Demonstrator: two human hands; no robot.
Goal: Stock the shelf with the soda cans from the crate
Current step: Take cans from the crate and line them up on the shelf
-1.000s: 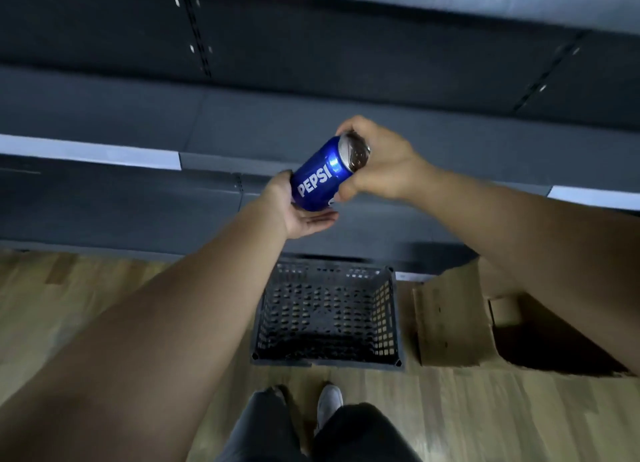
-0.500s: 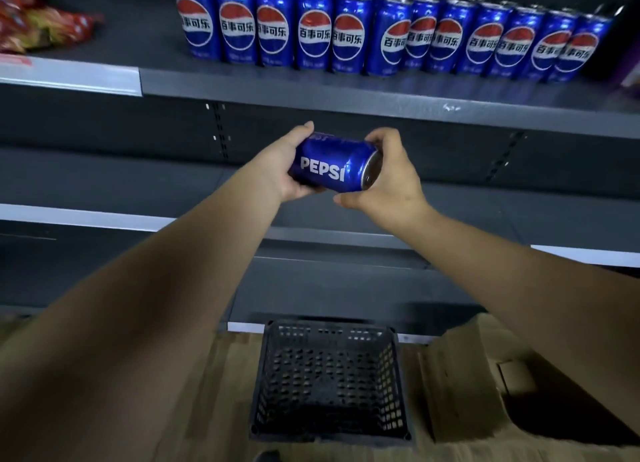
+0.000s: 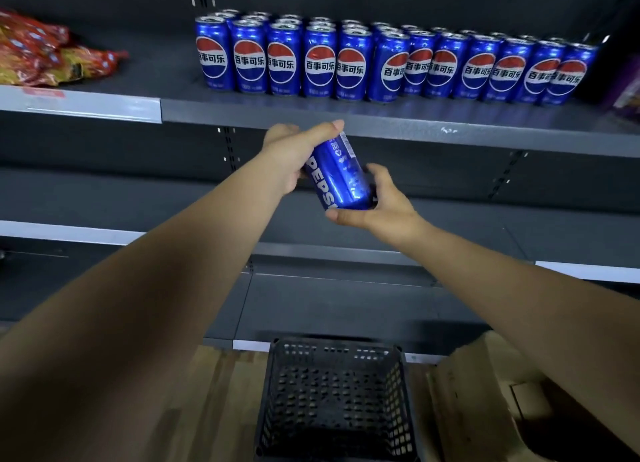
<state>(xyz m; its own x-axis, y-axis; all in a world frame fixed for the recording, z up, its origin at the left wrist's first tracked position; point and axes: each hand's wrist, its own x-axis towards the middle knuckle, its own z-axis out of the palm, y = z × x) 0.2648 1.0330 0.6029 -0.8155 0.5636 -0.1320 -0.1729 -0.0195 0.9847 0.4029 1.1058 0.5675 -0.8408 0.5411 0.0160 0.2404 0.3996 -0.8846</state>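
Observation:
A blue Pepsi can point(image 3: 341, 176) is held tilted, nearly upright, between both hands just below the front lip of the grey shelf point(image 3: 346, 118). My left hand point(image 3: 289, 153) grips its upper left side with the thumb over the top. My right hand point(image 3: 381, 207) cups its bottom end from the right. On that shelf stand several rows of blue Pepsi cans point(image 3: 388, 61). A black plastic crate point(image 3: 334, 402) sits on the floor below my arms; no cans show inside it.
Red and yellow snack bags point(image 3: 45, 54) lie at the shelf's left end. A dark and purple package point(image 3: 623, 84) stands at its right end. Lower grey shelves point(image 3: 485, 229) show nothing on them. An open cardboard box point(image 3: 485, 402) rests right of the crate on wooden floor.
The can has turned from lying sideways to nearly upright and risen toward the shelf. My right hand slid down to its bottom end; my view tilted up.

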